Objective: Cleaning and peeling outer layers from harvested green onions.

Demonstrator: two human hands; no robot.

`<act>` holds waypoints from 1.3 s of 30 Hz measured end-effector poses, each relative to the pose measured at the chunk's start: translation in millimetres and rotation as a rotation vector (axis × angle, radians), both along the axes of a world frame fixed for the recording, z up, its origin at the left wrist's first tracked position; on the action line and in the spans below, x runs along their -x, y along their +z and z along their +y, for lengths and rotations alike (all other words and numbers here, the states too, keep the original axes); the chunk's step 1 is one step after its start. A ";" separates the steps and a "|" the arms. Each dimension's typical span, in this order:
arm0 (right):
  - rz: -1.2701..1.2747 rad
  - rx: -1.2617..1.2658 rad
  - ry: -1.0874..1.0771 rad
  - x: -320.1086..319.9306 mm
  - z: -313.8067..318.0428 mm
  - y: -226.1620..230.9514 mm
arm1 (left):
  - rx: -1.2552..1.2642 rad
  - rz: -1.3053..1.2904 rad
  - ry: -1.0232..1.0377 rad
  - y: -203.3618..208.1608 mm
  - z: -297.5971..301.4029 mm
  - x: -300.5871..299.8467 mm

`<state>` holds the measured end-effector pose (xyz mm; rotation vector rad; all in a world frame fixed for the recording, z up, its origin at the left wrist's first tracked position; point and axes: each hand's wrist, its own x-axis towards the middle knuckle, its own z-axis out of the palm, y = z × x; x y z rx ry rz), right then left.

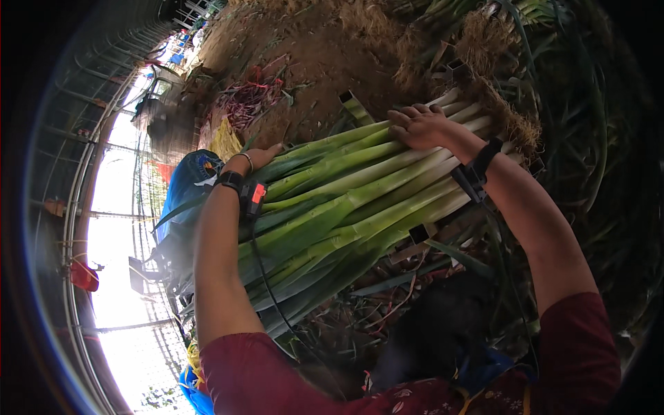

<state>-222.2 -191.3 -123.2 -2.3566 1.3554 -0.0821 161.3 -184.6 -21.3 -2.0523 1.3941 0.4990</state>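
Note:
A thick bunch of leeks point(346, 207) lies slantwise before me, white stems and roots at the upper right, dark green leaves at the lower left. My right hand point(420, 128) is on the far side of the bunch near the white stems, its bent fingers closed over the outermost leeks. At the bunch's far left edge, my left hand point(257, 158) touches the leaves. One finger stretches out there; the others are partly hidden. Square metal posts stand beside the bunch: a far post point(355, 108) and a near post point(419, 233).
More rooted leeks point(484, 40) lie at the upper right. Beyond the bunch, a heap of thin reddish strands point(252, 100) sits on bare soil point(318, 59). A blue bag point(185, 181) stands at left by a bright netted wall point(121, 263). Loose leaves litter the near ground.

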 end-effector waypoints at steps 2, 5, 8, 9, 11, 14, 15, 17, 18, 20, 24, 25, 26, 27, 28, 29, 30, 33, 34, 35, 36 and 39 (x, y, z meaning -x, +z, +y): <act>0.003 -0.028 -0.022 5.8 -2.7 -0.5 | -0.001 0.031 0.073 4.5 0.2 4.7; 0.005 -0.044 -0.021 6.3 -1.5 1.2 | -0.043 0.138 0.188 19.5 10.7 -13.9; -0.008 -0.071 -0.010 -1.4 3.4 6.7 | -0.035 0.072 0.192 29.7 21.4 -35.0; -0.001 -0.080 -0.011 -1.0 1.5 7.3 | -0.014 -0.004 0.191 28.5 20.7 -29.1; 0.008 -0.076 -0.013 -2.6 0.6 8.3 | 0.006 -0.069 0.207 33.6 24.0 -22.6; 0.022 -0.080 -0.016 0.1 0.3 7.9 | 0.021 -0.006 0.257 47.4 39.2 -16.2; 0.022 -0.080 -0.012 -0.7 0.3 8.1 | 0.049 0.026 0.285 50.8 48.8 -20.6; 0.002 -0.085 -0.006 -2.7 1.5 6.8 | 0.120 0.176 0.381 56.8 67.7 -29.8; 0.012 -0.080 -0.023 6.3 -4.2 4.3 | 0.165 0.316 0.432 59.2 69.3 -17.9; 0.033 -0.064 -0.048 19.3 -11.5 -2.5 | 0.330 0.564 0.484 47.6 84.4 -23.8; -0.023 -0.041 0.017 -12.5 4.0 1.3 | 0.557 0.530 0.336 28.4 135.4 -182.3; -0.061 -0.065 0.035 -14.4 7.5 7.3 | 0.528 0.418 0.239 41.9 138.0 -202.2; -0.042 -0.074 0.024 -6.6 2.5 8.6 | 0.544 0.459 0.262 26.9 121.8 -198.5; -0.014 -0.087 0.020 -1.7 0.7 6.6 | 0.556 0.505 0.297 5.2 113.2 -192.9; -0.002 -0.078 0.009 -0.2 -0.5 5.8 | 0.567 0.542 0.334 -9.1 107.7 -187.8; 0.003 -0.071 0.002 -1.5 -1.3 6.1 | 0.565 0.575 0.338 -14.0 102.1 -184.8; -0.006 -0.070 0.003 -2.6 0.1 6.1 | 0.561 0.591 0.345 -5.9 99.4 -178.1; 0.056 -0.129 -0.024 9.5 -6.3 11.9 | 0.603 0.454 0.196 3.3 85.4 -122.4; 0.046 -0.114 -0.030 11.0 -7.8 13.4 | 0.600 0.354 0.122 16.1 81.9 -103.6; 0.035 -0.106 -0.038 8.7 -7.3 10.5 | 0.598 0.249 0.052 29.8 78.9 -86.0; 0.008 -0.107 -0.024 -2.2 -1.7 9.2 | 0.554 0.105 -0.004 49.1 85.4 -84.7; 0.029 -0.145 -0.006 -10.7 1.7 12.5 | 0.452 0.113 -0.291 67.0 75.8 -38.4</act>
